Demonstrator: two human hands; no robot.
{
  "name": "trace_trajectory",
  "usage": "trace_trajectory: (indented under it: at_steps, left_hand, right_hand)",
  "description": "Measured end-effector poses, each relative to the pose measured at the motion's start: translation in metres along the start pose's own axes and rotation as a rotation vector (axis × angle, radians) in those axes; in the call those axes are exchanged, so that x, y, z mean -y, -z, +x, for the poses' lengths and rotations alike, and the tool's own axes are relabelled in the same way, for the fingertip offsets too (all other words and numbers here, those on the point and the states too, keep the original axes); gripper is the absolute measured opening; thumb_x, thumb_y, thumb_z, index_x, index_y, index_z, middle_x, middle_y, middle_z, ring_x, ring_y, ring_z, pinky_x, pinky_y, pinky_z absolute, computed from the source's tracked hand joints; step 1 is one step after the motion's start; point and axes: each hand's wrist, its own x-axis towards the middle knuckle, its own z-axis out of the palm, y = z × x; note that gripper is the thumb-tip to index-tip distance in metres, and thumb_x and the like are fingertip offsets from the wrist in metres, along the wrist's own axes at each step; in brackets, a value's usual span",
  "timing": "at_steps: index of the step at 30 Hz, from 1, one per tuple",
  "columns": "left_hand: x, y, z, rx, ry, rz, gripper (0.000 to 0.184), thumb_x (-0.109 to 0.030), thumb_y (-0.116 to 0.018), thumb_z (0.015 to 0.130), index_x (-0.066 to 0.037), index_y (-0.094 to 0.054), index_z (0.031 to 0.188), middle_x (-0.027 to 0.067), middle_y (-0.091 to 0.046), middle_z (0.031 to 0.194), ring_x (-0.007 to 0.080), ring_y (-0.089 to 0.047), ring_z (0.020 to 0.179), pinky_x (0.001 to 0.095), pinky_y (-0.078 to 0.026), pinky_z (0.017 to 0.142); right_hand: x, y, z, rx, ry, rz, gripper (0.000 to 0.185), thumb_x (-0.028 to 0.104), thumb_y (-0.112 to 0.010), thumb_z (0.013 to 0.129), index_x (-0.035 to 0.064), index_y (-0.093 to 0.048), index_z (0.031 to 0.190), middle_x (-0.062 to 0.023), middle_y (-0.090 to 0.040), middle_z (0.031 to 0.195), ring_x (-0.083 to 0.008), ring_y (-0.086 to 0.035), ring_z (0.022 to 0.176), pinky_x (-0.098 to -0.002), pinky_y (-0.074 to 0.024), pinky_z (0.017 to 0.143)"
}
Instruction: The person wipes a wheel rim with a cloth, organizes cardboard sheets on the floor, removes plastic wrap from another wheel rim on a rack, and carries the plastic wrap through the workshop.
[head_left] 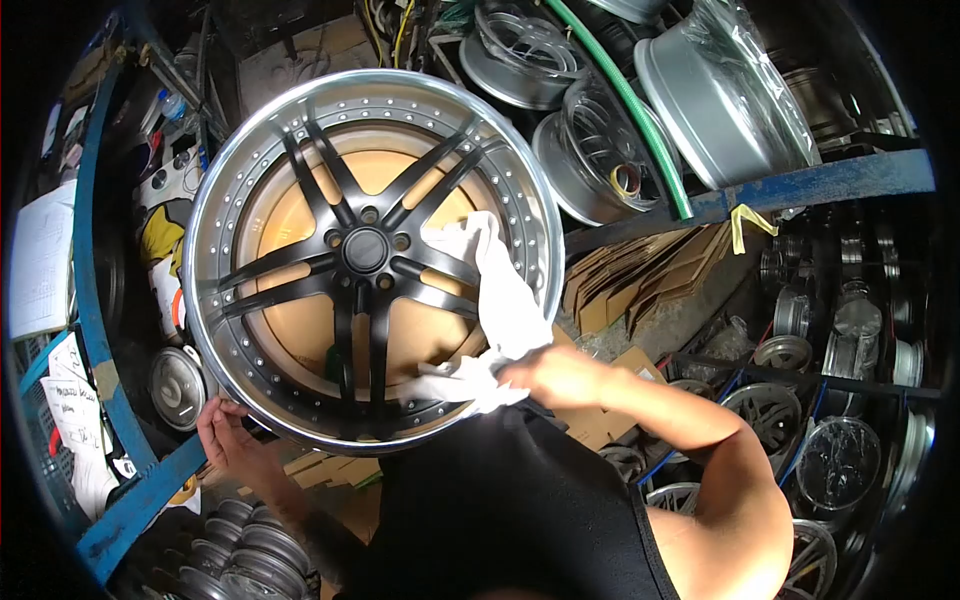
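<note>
A large wheel rim (366,250) with black split spokes and a polished silver lip faces up in front of me. Small studs ring the inside of its lip, and tan cardboard shows between the spokes. My right hand (555,378) grips a white cloth (505,300) at the rim's lower right. Part of the cloth drapes over the spokes and lip, and its lower end is blurred by motion. At the lower left, my left hand (232,440) touches the outer edge of the lip with its fingertips, its fingers partly curled around the edge.
Blue metal bars (830,180) run along the right and left sides. Silver wheels (715,100) sit at the upper right beside a green hose (630,100). Flattened cardboard (640,270) is stacked below. More rims (765,415) fill racks at the right. Papers (42,260) hang at the left.
</note>
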Motion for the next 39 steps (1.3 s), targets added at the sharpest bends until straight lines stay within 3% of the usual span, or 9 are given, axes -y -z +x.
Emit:
trace_trajectory:
  at_steps: [5, 9, 13, 19, 22, 28, 32, 35, 39]
  left_hand:
    - [0.004, -0.019, 0.003, 0.03, 0.016, 0.069, 0.017, -0.008, -0.05, 0.1, 0.003, -0.059, 0.109, 0.007, -0.059, 0.087, 0.0137, -0.054, 0.081, 0.0261, -0.045, 0.077]
    - [-0.021, -0.024, 0.01, 0.117, -0.107, 0.268, 0.019, -0.009, -0.049, 0.101, 0.004, -0.06, 0.11, 0.0076, -0.061, 0.09, 0.0116, -0.054, 0.079, 0.0253, -0.044, 0.077]
    - [-0.017, 0.014, 0.01, 0.046, -0.125, 0.283, 0.02, -0.01, -0.051, 0.1, 0.003, -0.061, 0.111, 0.0057, -0.061, 0.089, 0.0109, -0.054, 0.077, 0.0247, -0.044, 0.073]
    - [0.007, 0.009, -0.01, -0.131, 0.023, 0.01, 0.02, -0.007, -0.05, 0.1, 0.004, -0.059, 0.114, 0.008, -0.061, 0.095, 0.0105, -0.055, 0.084, 0.0224, -0.046, 0.074]
    - [0.008, -0.005, -0.007, -0.044, 0.011, -0.012, 0.023, -0.007, -0.05, 0.1, 0.004, -0.057, 0.119, 0.0084, -0.063, 0.097, 0.0113, -0.057, 0.08, 0.0248, -0.047, 0.075]
    - [-0.005, 0.008, 0.009, 0.025, -0.1, 0.022, 0.02, -0.009, -0.053, 0.099, 0.002, -0.058, 0.115, 0.0076, -0.063, 0.096, 0.012, -0.057, 0.081, 0.0251, -0.048, 0.077]
    - [-0.013, 0.019, -0.01, -0.084, -0.063, -0.05, 0.02, -0.008, -0.054, 0.099, 0.002, -0.058, 0.115, 0.0075, -0.063, 0.096, 0.0124, -0.058, 0.082, 0.025, -0.048, 0.077]
    - [-0.028, 0.017, -0.045, -0.056, -0.04, -0.107, 0.018, -0.006, -0.051, 0.099, 0.002, -0.058, 0.113, 0.0075, -0.062, 0.092, 0.0123, -0.057, 0.082, 0.0252, -0.048, 0.077]
    - [-0.035, 0.007, -0.106, -0.059, 0.031, 0.022, 0.017, -0.008, -0.053, 0.098, 0.001, -0.061, 0.11, 0.0065, -0.065, 0.091, 0.0099, -0.058, 0.077, 0.0232, -0.048, 0.072]
  right_hand:
    - [-0.096, 0.046, 0.019, -0.321, -0.017, -0.035, 0.024, 0.005, -0.061, 0.081, 0.0132, -0.069, 0.102, -0.0111, -0.07, 0.083, -0.0303, -0.069, 0.078, -0.0392, -0.0545, 0.069]
    - [-0.1, 0.026, 0.051, -0.742, -0.194, 0.176, 0.016, 0.01, -0.06, 0.088, 0.0093, -0.072, 0.099, -0.0128, -0.07, 0.088, -0.0295, -0.068, 0.085, -0.0387, -0.0524, 0.075]
    - [-0.026, -0.049, -0.006, -0.711, -0.465, 0.237, 0.018, 0.01, -0.056, 0.089, 0.0057, -0.071, 0.097, -0.0131, -0.072, 0.093, -0.0305, -0.068, 0.09, -0.0398, -0.0522, 0.08]
    - [0.056, -0.068, -0.027, -0.336, -0.04, 0.286, 0.02, 0.003, -0.062, 0.082, 0.009, -0.068, 0.099, -0.0081, -0.072, 0.092, -0.0251, -0.071, 0.083, -0.0366, -0.0563, 0.074]
    - [-0.014, -0.045, -0.017, -0.466, -0.243, 0.4, 0.017, 0.014, -0.059, 0.095, 0.0064, -0.073, 0.1, -0.0157, -0.07, 0.075, -0.0267, -0.069, 0.062, -0.0343, -0.0548, 0.06]
    - [-0.005, -0.07, 0.002, -0.858, -0.541, -0.015, 0.012, 0.013, -0.062, 0.087, 0.0082, -0.072, 0.093, -0.016, -0.07, 0.083, -0.033, -0.069, 0.072, -0.0397, -0.055, 0.065]
    - [0.084, -0.113, -0.017, -0.853, -0.324, 0.294, 0.011, 0.007, -0.068, 0.084, 0.0051, -0.072, 0.093, -0.0131, -0.072, 0.087, -0.0274, -0.072, 0.077, -0.0364, -0.0561, 0.07]
    - [0.04, -0.104, -0.03, -0.714, -0.297, 0.304, 0.011, 0.007, -0.069, 0.083, 0.0036, -0.071, 0.094, -0.0132, -0.073, 0.088, -0.0271, -0.072, 0.077, -0.0352, -0.056, 0.07]
    - [-0.023, -0.069, -0.011, -0.996, -0.366, 0.312, 0.013, 0.007, -0.065, 0.087, -0.0014, -0.069, 0.096, -0.0175, -0.072, 0.088, -0.0278, -0.071, 0.077, -0.0327, -0.0545, 0.07]
